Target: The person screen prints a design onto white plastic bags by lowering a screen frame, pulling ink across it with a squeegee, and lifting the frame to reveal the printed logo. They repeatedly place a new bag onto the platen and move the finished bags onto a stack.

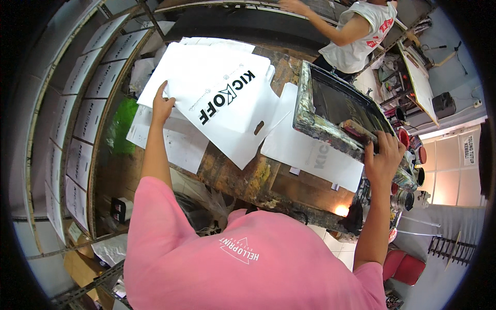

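Observation:
My left hand [164,105] pinches the left edge of a white bag [227,134] with bold black print and a cut-out handle hole. The bag lies tilted over a stack of white sheets on the worktable. On the right, a paint-smeared screen printing frame [323,132] is raised at a slant above another white bag [310,157], which has faint grey print. A squeegee [358,130] rests on the frame's near side. My right hand [385,155] is closed around the squeegee's right end, close to the frame's edge; its fingertips are partly hidden.
The worn wooden table [235,173] is stained with paint. Racks of printed white pieces [85,121] stand at left. Several ink tins [405,199] crowd the right side. Across the table stands another person [356,36] in a white sleeveless shirt, one arm stretched out.

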The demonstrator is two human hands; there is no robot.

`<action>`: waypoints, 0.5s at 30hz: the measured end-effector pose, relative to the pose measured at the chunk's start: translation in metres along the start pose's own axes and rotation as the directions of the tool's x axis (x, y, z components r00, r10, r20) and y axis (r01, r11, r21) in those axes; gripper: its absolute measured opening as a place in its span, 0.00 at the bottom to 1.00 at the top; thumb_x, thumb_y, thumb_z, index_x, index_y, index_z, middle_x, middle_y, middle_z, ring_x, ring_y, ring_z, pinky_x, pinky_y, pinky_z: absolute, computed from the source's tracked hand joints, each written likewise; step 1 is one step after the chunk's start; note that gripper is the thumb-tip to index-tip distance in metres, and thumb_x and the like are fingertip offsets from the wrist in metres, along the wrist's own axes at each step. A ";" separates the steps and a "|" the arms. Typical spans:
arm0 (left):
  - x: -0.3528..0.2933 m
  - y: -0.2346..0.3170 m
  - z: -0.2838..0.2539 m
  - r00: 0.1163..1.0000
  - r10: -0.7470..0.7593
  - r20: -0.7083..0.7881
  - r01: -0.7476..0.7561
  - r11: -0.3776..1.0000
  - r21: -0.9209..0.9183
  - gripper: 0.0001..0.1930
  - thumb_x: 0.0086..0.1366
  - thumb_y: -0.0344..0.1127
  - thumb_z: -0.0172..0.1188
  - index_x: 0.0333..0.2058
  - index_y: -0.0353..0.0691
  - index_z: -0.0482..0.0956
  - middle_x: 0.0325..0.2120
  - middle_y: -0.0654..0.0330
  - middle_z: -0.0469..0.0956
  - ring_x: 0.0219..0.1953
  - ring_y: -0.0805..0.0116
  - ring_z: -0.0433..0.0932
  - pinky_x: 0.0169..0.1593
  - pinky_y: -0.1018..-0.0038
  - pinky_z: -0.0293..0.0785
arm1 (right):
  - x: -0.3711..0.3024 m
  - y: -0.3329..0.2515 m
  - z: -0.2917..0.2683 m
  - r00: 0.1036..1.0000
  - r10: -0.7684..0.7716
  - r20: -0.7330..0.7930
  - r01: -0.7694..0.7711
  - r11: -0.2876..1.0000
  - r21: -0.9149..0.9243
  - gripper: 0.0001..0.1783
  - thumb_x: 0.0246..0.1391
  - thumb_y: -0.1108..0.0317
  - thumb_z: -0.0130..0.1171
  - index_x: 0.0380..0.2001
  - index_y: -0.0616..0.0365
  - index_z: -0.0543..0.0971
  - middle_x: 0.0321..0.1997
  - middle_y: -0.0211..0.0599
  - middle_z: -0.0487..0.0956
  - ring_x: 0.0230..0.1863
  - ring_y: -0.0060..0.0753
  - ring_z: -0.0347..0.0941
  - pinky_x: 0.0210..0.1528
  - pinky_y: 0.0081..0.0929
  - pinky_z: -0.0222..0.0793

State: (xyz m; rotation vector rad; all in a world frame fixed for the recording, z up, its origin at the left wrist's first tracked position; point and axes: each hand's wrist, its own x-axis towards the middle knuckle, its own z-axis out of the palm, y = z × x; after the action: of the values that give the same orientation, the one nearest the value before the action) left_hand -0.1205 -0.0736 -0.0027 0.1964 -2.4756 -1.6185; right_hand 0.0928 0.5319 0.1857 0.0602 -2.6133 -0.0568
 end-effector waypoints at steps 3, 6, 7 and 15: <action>0.018 -0.013 -0.003 0.999 0.038 -0.006 -0.037 0.991 0.128 0.42 0.53 0.21 0.58 0.70 0.42 0.66 0.55 0.42 0.77 0.44 0.59 0.82 0.46 0.68 0.80 | -0.001 -0.003 0.000 1.000 0.004 0.009 -0.004 1.000 -0.001 0.20 0.49 0.58 0.63 0.42 0.59 0.80 0.39 0.40 0.78 0.46 0.45 0.72 0.57 0.44 0.60; 0.033 -0.041 -0.006 0.978 0.196 -0.065 -0.165 0.930 0.328 0.42 0.54 0.22 0.59 0.72 0.44 0.64 0.62 0.35 0.70 0.59 0.48 0.76 0.58 0.61 0.75 | 0.000 -0.004 0.001 1.000 0.017 0.019 -0.017 1.000 0.015 0.20 0.48 0.59 0.63 0.42 0.59 0.80 0.40 0.40 0.78 0.47 0.45 0.72 0.58 0.45 0.60; 0.034 -0.047 -0.006 0.967 0.236 -0.091 -0.173 0.880 0.442 0.42 0.56 0.24 0.60 0.72 0.45 0.63 0.64 0.34 0.68 0.63 0.45 0.71 0.62 0.59 0.72 | 0.000 -0.005 0.001 1.000 0.015 0.019 -0.016 1.000 0.018 0.20 0.48 0.59 0.63 0.42 0.59 0.80 0.40 0.40 0.78 0.47 0.46 0.72 0.58 0.45 0.60; -0.063 0.032 0.078 0.884 0.401 -0.242 -0.199 0.789 0.581 0.38 0.65 0.44 0.69 0.67 0.30 0.66 0.64 0.36 0.69 0.67 0.39 0.67 0.66 0.54 0.68 | -0.007 -0.007 0.001 0.999 0.029 0.037 -0.029 0.999 0.023 0.21 0.45 0.60 0.63 0.43 0.58 0.81 0.41 0.40 0.79 0.48 0.47 0.73 0.58 0.44 0.61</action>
State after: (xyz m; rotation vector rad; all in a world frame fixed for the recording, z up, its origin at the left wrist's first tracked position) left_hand -0.0763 0.0213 -0.0090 0.1311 -2.4431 -0.6487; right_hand 0.0988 0.5255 0.1808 0.0296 -2.6513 -0.0176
